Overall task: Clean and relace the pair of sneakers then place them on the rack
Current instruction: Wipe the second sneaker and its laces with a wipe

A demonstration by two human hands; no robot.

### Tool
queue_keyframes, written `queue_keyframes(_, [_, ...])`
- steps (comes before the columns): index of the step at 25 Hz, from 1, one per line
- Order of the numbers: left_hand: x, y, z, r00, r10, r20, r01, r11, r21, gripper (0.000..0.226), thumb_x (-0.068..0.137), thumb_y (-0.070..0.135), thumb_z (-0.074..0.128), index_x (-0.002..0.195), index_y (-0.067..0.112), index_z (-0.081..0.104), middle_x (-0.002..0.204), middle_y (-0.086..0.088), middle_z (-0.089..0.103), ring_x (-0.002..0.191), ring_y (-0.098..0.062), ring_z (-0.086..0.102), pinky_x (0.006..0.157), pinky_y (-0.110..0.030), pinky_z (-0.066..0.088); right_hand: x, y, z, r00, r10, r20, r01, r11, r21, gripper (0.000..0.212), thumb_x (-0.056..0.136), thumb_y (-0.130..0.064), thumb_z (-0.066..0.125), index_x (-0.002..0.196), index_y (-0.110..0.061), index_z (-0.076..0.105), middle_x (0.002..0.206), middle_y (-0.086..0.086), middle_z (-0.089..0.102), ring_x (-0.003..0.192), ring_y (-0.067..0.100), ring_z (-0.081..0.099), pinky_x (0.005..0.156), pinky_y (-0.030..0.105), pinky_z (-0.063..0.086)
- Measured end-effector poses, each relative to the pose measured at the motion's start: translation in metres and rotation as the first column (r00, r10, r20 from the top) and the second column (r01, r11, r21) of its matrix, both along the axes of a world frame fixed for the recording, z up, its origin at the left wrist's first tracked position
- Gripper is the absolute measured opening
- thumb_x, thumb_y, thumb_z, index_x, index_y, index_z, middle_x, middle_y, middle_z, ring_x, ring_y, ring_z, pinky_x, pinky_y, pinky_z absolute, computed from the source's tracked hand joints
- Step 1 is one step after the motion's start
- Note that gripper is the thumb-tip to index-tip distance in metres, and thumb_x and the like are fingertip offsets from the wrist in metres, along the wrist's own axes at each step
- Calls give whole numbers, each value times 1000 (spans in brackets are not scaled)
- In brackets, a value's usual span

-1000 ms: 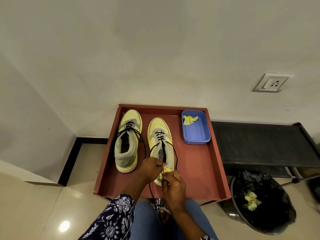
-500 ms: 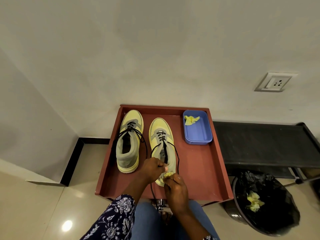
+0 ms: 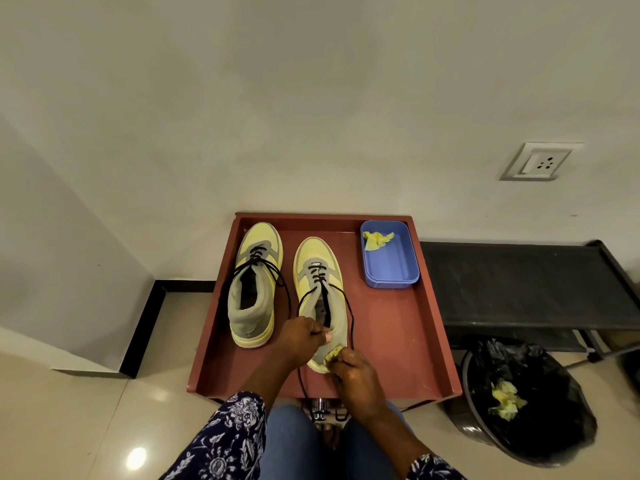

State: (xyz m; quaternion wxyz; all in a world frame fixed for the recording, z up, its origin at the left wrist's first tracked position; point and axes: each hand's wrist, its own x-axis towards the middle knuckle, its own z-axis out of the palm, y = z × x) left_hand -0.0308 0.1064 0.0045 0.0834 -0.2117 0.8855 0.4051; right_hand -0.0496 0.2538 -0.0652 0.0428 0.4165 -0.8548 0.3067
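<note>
Wiping the heel of the yellow-and-grey lace-up sneaker (image 3: 320, 299) on the red-brown tray (image 3: 398, 341), my right hand (image 3: 356, 379) pinches a crumpled yellow wipe (image 3: 333, 355) while my left hand (image 3: 301, 339) grips its collar; press firmly, clear of loose black laces (image 3: 349, 317).

Plain cream wall (image 3: 311, 98) with socket (image 3: 536, 162); glossy beige floor tiles (image 3: 69, 427), black skirting (image 3: 145, 327); lined bin (image 3: 540, 407) at right.
</note>
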Motion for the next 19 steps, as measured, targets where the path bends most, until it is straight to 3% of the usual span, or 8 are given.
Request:
queue_keyframes(2, [1,2,0,1000,-2,-7,2,1000,-14,29,89,22,59,114,8,66,117,-10,66,105,-22,61,77,-20,39,-9,10,-1,999,-3,41,3,1000,-9,9,60,-12,69,67,-11,74,71,-1,68,62,11,63,61,5,41])
queue_keyframes(5, [1,5,-1,1000,5,-22,-5,1000,-13,29,90,20,58,116,9,64,119,-9,65,108,-21,59,79,-19,38,-19,18,8,880,-201,430,294,942,-162,14,71,-2,65,79,-4,76,85,6,71,78,9,63,72,-5,38])
queue_keyframes(6, [1,5,0,1000,8,-28,-9,1000,-7,29,90,20,58,116,10,64,119,-9,65,108,-21,59,81,-20,40,-25,15,13,781,-268,564,420,894,-156,15,73,2,67,84,-4,75,89,6,70,82,11,63,75,-1,42])
queue_keyframes(8, [1,5,0,999,10,-36,-10,1000,2,28,89,20,58,115,10,65,117,-9,65,107,-21,59,83,-22,42,-39,5,17,623,-323,712,550,829,-104,17,75,2,69,88,-7,75,96,6,71,85,16,64,84,20,52])
queue_keyframes(9, [1,6,0,999,12,-41,-12,1000,8,28,89,20,59,115,10,65,117,-9,65,107,-21,59,83,-22,42,-45,-1,20,575,-314,755,567,819,-90,16,76,0,69,89,-9,74,98,7,72,88,19,65,87,30,53])
queue_keyframes(11, [2,5,-2,998,20,-52,-19,1000,19,28,89,19,59,114,9,66,118,-8,65,107,-20,59,80,-19,40,-49,-12,24,514,-296,805,572,818,-64,18,80,-2,65,93,-12,73,99,8,72,91,21,66,88,38,54])
queue_keyframes(14, [3,6,-4,997,33,-69,-32,999,24,28,89,18,59,114,8,66,118,-8,65,108,-19,59,75,-13,35,-35,-14,25,496,-350,794,598,801,-20,24,83,-1,60,101,-12,71,100,5,72,89,20,64,83,30,52])
queue_keyframes(19, [5,7,-7,994,47,-100,-46,999,18,27,89,17,58,113,6,66,118,-9,65,108,-21,59,85,-19,41,4,-8,17,392,-368,843,674,739,10,26,82,4,62,105,-5,69,99,3,69,90,16,62,81,25,49])
